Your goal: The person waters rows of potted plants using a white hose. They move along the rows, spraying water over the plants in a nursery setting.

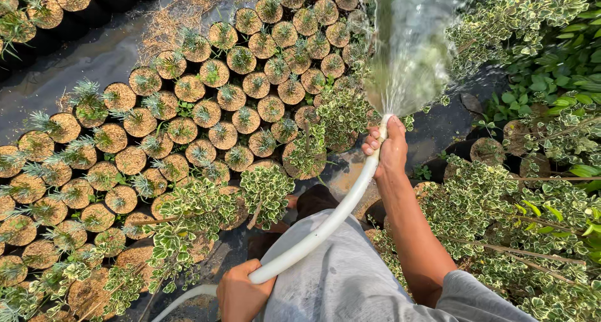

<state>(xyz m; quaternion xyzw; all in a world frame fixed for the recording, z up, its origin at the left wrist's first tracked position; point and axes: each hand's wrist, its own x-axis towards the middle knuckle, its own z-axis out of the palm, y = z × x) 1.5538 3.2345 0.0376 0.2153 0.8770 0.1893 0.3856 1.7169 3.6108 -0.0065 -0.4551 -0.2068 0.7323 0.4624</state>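
Water (pixel 410 53) fanned in a broad spray from the mouth of a white flexible plastic hose (pixel 325 228), which the right hand (pixel 388 148) gripped at its tip, thumb pressed over the opening, while the left hand (pixel 241 294) clenched it lower down. Black ground sheeting (pixel 94 62) already glistened wet beside rows of small round potted seedlings (pixel 206 112), most looking dry on top. Variegated green-and-cream shrubs (pixel 501 203) crowded both sides, hemming in the standing room.
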